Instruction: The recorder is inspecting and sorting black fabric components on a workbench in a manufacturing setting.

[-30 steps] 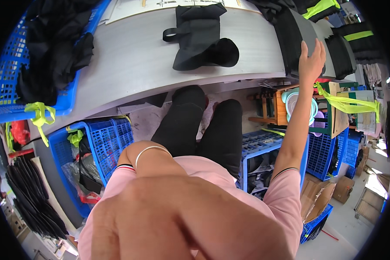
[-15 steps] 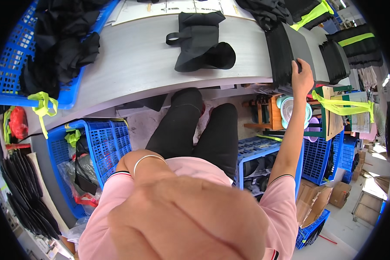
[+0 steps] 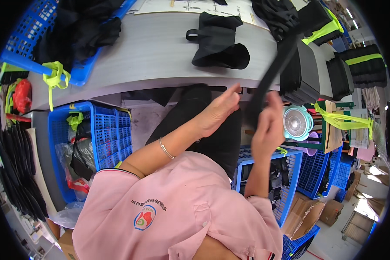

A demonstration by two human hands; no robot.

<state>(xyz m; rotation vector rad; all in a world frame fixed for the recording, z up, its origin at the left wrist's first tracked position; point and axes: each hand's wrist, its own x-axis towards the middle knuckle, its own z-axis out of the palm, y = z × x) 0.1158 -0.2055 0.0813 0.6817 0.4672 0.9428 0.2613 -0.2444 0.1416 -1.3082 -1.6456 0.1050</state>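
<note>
My right hand (image 3: 268,125) grips a flat black panel (image 3: 268,76), blurred by motion and seen nearly edge-on, in front of the table's near edge. My left hand (image 3: 221,110) is beside it over my lap, fingers stretched out and holding nothing. A stack of black panels (image 3: 300,71) stands at the table's right, just beyond my right hand. On the middle of the table lies a black fabric piece (image 3: 216,43) with a small loop at its left side and a curled lower end.
A blue crate (image 3: 80,71) of black fabric sits at the table's left. More bundled black panels (image 3: 359,65) with a neon-yellow strip are at far right. Below stand blue crates (image 3: 112,134) and a turquoise-rimmed round container (image 3: 297,123). A cardboard box (image 3: 305,216) is lower right.
My right hand has come back from the stack toward my lap with a black panel. My left hand has moved from close before the camera out over my lap.
</note>
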